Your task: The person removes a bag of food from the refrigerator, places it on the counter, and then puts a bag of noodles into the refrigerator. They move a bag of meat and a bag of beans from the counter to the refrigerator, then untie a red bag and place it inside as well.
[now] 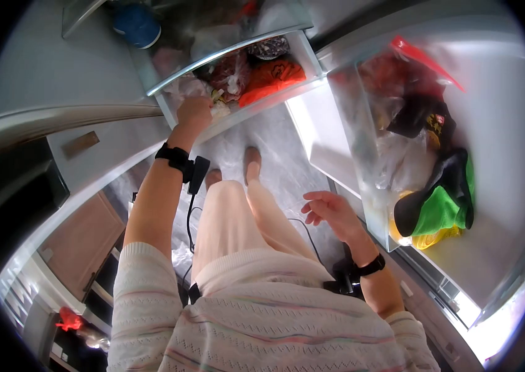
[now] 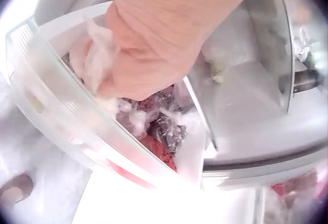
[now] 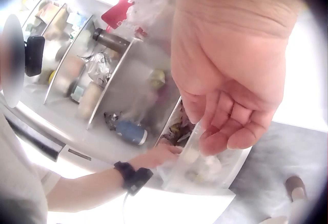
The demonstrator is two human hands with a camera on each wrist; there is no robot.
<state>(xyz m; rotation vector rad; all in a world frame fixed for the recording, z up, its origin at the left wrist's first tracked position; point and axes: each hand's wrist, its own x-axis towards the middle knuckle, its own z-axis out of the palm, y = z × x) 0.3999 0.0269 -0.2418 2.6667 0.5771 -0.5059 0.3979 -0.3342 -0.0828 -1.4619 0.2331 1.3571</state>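
Observation:
My left hand reaches into the left end of a pulled-out fridge drawer. In the left wrist view its fingers curl round a crumpled, see-through plastic bag, whose contents are mostly hidden by the hand. Beside it in the drawer lie bagged reddish food, an orange bag with dark print and a dark speckled bundle. My right hand hangs over the floor near the open door, fingers loosely bent, and the right wrist view shows nothing in it.
A glass shelf edge runs just above the drawer. On the shelf stands a blue container. The open door at right carries a bin with plastic bags and a green and black packet. Grey floor shows below.

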